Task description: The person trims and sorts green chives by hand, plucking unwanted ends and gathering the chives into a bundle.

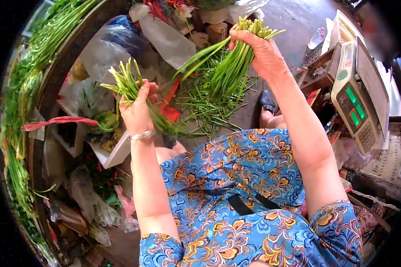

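My left hand point(139, 109), with a bracelet on its wrist, is closed around a smaller bunch of greens point(128, 82). Its pale cut ends point up, and the green tops trail down behind the hand. Higher and to the right, my right hand point(259, 46) grips a thicker bunch of long, thin, chive-like greens point(229, 75) near the cut ends. Those blades hang downward, and a few stalks stick out to the left. Below the two bunches, a pile of loose green blades point(209, 109) lies on the floor beside a piece of red plastic point(169, 109).
More long greens point(26, 93) line a curved ledge on the left. A digital scale point(356, 100) with lit green displays stands on the right. Plastic bags point(162, 35) and a white foam box point(116, 151) clutter the left floor. A red strip point(60, 122) hangs off the ledge.
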The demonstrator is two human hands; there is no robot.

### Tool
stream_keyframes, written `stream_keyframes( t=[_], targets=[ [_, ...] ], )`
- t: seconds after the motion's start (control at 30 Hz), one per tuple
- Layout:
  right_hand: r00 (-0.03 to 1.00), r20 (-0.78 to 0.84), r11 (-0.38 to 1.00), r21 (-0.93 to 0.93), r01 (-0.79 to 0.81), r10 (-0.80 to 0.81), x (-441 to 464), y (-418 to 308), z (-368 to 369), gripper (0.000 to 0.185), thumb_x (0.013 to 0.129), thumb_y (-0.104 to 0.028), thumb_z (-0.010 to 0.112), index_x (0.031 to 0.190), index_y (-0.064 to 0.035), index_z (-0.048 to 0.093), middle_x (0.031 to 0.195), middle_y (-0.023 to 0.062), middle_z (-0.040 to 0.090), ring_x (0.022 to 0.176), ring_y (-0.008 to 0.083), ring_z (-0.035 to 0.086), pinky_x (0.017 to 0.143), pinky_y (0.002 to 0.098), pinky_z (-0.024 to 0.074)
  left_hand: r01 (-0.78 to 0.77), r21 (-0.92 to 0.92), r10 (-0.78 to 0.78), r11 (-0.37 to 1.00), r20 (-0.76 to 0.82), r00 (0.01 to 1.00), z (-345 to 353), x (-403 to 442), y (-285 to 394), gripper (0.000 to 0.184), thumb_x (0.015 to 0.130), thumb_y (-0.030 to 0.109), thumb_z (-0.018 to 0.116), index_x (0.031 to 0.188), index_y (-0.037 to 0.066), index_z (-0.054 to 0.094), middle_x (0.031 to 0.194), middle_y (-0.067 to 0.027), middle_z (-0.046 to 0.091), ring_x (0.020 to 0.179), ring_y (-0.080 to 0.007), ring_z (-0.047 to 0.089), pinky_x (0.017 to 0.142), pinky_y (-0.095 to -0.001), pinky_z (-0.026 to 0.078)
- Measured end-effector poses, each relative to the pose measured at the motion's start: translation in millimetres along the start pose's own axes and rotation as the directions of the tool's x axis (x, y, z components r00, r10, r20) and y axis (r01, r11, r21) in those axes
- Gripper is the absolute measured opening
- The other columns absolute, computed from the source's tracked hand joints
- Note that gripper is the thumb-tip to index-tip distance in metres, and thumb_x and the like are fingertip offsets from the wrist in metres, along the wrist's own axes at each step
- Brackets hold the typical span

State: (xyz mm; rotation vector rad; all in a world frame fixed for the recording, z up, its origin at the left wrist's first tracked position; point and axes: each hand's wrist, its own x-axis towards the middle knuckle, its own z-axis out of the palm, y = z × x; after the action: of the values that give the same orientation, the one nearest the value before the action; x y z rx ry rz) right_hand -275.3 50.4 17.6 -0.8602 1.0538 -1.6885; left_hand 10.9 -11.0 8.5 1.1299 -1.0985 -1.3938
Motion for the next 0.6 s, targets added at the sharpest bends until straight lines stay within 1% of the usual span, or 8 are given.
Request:
stream_keyframes(
  t=[0.03,0.1,0.17,0.23,0.3,0.47,0.57,0.6],
  targets=[
    [1.0,-0.02,1.0,-0.007,0.009,-0.009,1,3,0,0.021,0.084,-0.018,0.067,0.099,-0.0037,0.063,0.08,0.0027,0.065,0.077,0.0125,0.062,0.071,0.0268,0.0491,-0.03,-0.036,0.03,0.999,0.005,1.0,1,-1,1,0.019,0.082,0.008,0.072,0.098,0.002,0.063,0.08,-0.0096,0.068,0.073,-0.0174,0.066,0.059,-0.0276,0.051],
    [0.999,-0.039,1.0,-0.013,0.018,-0.019,1,3,4,0.021,0.084,-0.018,0.067,0.099,-0.0032,0.063,0.082,0.0028,0.065,0.079,0.0129,0.063,0.074,0.0278,0.0501,-0.017,0.069,0.018,0.997,-0.009,1.0,6,-4,3,0.016,0.083,0.009,0.071,0.096,0.002,0.064,0.08,-0.008,0.068,0.074,-0.0154,0.064,0.055,-0.0251,0.048],
    [0.999,0.02,0.999,0.005,-0.032,0.031,-2,-2,13,0.022,0.085,-0.018,0.067,0.1,-0.0029,0.064,0.086,0.0028,0.066,0.08,0.0137,0.064,0.079,0.029,0.051,-0.016,0.084,0.004,0.996,0.141,0.99,13,-6,1,0.016,0.084,0.01,0.071,0.096,0.002,0.065,0.08,-0.0064,0.066,0.069,-0.014,0.061,0.051,-0.0245,0.045],
    [0.998,0.054,0.999,-0.037,-0.028,0.029,-3,0,16,0.019,0.084,-0.018,0.068,0.095,-0.0037,0.064,0.085,0.0034,0.066,0.078,0.0135,0.063,0.075,0.0281,0.0503,0.052,0.026,-0.057,0.998,0.223,0.973,21,-10,-1,0.017,0.087,0.014,0.068,0.096,0.0,0.066,0.077,-0.0075,0.066,0.06,-0.0114,0.057,0.051,-0.0217,0.042],
    [0.99,0.109,0.994,-0.072,-0.077,0.085,-5,1,24,0.013,0.08,-0.016,0.069,0.081,-0.0038,0.064,0.077,0.0049,0.067,0.07,0.0141,0.063,0.069,0.0285,0.0497,0.112,-0.015,-0.101,0.994,0.334,0.937,27,-13,0,0.019,0.089,0.018,0.065,0.097,0.0,0.066,0.077,-0.0072,0.066,0.057,-0.0109,0.054,0.052,-0.0223,0.041],
    [0.988,0.118,0.994,-0.051,-0.093,0.099,-8,13,39,0.013,0.078,-0.01,0.073,0.084,-0.0031,0.064,0.076,0.0031,0.064,0.065,0.0121,0.059,0.061,0.0269,0.0487,0.226,-0.075,-0.174,0.971,0.425,0.888,38,-18,2,0.02,0.093,0.014,0.054,0.103,-0.001,0.062,0.079,-0.0093,0.064,0.058,-0.0136,0.054,0.052,-0.0243,0.042],
    [0.982,0.15,0.993,-0.059,-0.107,0.115,-8,18,43,0.014,0.077,-0.008,0.073,0.086,-0.0023,0.064,0.077,0.003,0.064,0.066,0.0122,0.059,0.06,0.0269,0.049,0.242,-0.107,-0.175,0.964,0.425,0.888,40,-19,0,0.019,0.092,0.013,0.052,0.104,0.0,0.06,0.08,-0.0101,0.063,0.057,-0.0149,0.055,0.05,-0.0251,0.043],
    [0.975,0.182,0.991,-0.068,-0.113,0.124,-9,17,44,0.02,0.078,-0.013,0.073,0.092,-0.0015,0.064,0.076,0.001,0.061,0.067,0.0116,0.058,0.065,0.0266,0.0465,0.236,-0.092,-0.176,0.967,0.427,0.887,40,-20,-1,0.02,0.092,0.013,0.053,0.106,0.001,0.06,0.081,-0.009,0.064,0.058,-0.0154,0.056,0.05,-0.0261,0.043]
  ],
)
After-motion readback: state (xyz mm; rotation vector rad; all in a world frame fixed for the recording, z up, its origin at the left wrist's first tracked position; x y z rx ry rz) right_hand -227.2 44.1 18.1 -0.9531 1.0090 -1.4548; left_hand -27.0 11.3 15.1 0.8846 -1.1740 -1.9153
